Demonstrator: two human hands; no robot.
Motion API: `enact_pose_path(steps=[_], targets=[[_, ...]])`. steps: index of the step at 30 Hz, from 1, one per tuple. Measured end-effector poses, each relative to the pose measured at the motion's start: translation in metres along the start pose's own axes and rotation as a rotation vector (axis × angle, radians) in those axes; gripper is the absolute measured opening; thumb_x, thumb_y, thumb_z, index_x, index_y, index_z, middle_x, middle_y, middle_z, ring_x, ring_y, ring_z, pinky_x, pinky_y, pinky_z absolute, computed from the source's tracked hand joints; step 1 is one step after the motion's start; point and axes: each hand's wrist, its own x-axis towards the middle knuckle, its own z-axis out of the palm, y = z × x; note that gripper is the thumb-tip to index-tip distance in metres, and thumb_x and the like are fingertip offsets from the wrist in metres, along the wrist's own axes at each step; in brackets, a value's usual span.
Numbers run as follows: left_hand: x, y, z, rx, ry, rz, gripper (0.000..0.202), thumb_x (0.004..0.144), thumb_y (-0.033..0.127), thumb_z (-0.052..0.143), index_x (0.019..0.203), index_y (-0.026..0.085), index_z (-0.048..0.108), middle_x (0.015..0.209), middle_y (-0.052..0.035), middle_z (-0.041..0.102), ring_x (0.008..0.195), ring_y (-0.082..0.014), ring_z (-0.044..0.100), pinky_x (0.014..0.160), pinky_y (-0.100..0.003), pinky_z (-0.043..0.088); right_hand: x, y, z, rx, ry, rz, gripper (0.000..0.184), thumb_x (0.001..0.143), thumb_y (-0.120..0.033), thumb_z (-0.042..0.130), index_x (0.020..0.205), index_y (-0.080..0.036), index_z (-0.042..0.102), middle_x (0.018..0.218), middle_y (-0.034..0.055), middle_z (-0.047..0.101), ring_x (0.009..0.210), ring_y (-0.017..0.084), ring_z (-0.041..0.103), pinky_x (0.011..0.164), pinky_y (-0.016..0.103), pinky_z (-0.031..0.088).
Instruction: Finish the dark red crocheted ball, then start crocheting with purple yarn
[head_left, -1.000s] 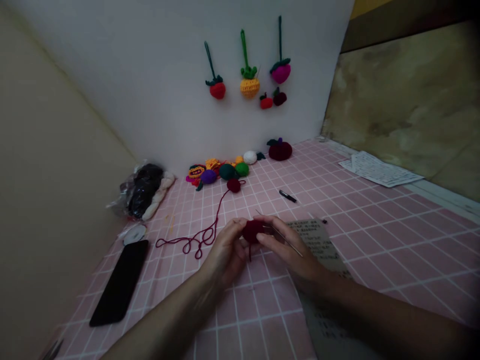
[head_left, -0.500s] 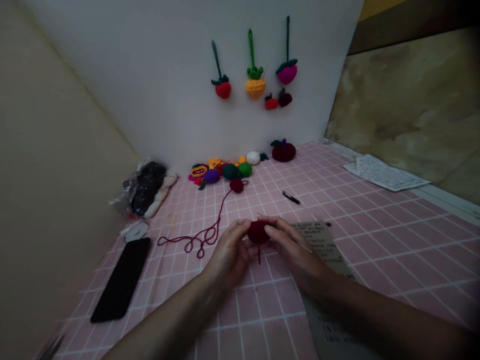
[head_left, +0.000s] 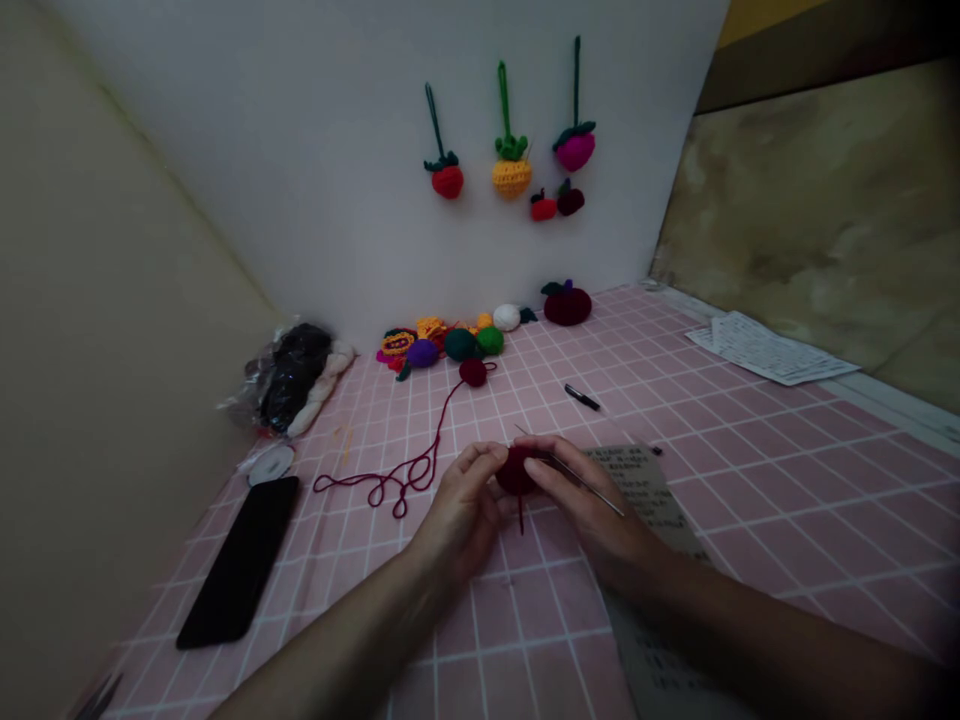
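The left hand (head_left: 461, 505) pinches the crimson piece (head_left: 514, 474) at nine o'clock, probably to steady it; the right hand (head_left: 581, 500) pinches three o'clock, a slender tool (head_left: 602, 498) likely cradled for readiness.

A person's left forearm (head_left: 345, 645) and right forearm (head_left: 765, 630), both bare as far as the view shows, narrow toward slim wrists in dim light. The left hand (head_left: 456, 510) and right hand (head_left: 586, 518) are bare too, with slender fingers and tapered thumbs. Shadow softens the right forearm's outline at lower right; fingernails are too small to make out.
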Motion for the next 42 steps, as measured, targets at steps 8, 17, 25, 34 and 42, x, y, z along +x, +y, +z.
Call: enact_pose_path(steps=[8, 17, 25, 34, 42], targets=[[-0.003, 0.002, -0.003, -0.048, -0.022, -0.005, 0.008, 0.083, 0.022, 0.064, 0.086, 0.014, 0.061, 0.092, -0.0058, 0.065, 0.088, -0.0180, 0.064, 0.083, -0.035, 0.051, 0.001, 0.000, 0.001, -0.020, -0.017, -0.017, 0.020, 0.088, -0.032, 0.062, 0.106, -0.024, 0.063, 0.108, 0.0042, 0.066, 0.101, 0.020, 0.062, 0.091, 0.036, 0.047], [0.000, -0.002, -0.005, -0.015, 0.001, 0.010, 0.011, 0.077, 0.017, 0.068, 0.086, 0.015, 0.063, 0.092, -0.0062, 0.066, 0.089, -0.0185, 0.064, 0.080, -0.032, 0.051, 0.000, -0.001, 0.001, -0.034, -0.021, -0.009, 0.019, 0.087, -0.031, 0.063, 0.104, -0.024, 0.063, 0.107, 0.0032, 0.066, 0.096, 0.018, 0.062, 0.087, 0.033, 0.048], [-0.006, 0.006, 0.003, -0.140, 0.050, -0.043, 0.008, 0.079, 0.019, 0.062, 0.082, 0.013, 0.066, 0.088, -0.0076, 0.070, 0.085, -0.0193, 0.066, 0.082, -0.036, 0.053, 0.003, 0.001, 0.001, 0.022, 0.008, -0.019, 0.017, 0.087, -0.030, 0.062, 0.102, -0.024, 0.065, 0.106, 0.0035, 0.066, 0.102, 0.020, 0.060, 0.091, 0.036, 0.045], [-0.009, 0.000, -0.004, -0.026, -0.075, 0.029, 0.015, 0.082, 0.013, 0.061, 0.097, 0.014, 0.063, 0.104, -0.0098, 0.069, 0.097, -0.0201, 0.065, 0.090, -0.035, 0.049, 0.002, 0.000, 0.002, 0.023, -0.058, -0.011, 0.020, 0.087, -0.028, 0.063, 0.106, -0.024, 0.064, 0.111, 0.0036, 0.066, 0.107, 0.020, 0.059, 0.095, 0.037, 0.044], [-0.010, -0.003, -0.004, 0.070, -0.056, 0.021, 0.015, 0.082, 0.018, 0.063, 0.097, 0.016, 0.061, 0.098, -0.0066, 0.069, 0.089, -0.0184, 0.067, 0.080, -0.031, 0.051, 0.000, 0.001, 0.000, 0.015, -0.079, -0.011, 0.020, 0.086, -0.023, 0.060, 0.106, -0.023, 0.064, 0.111, 0.0050, 0.066, 0.109, 0.021, 0.059, 0.094, 0.039, 0.046]])
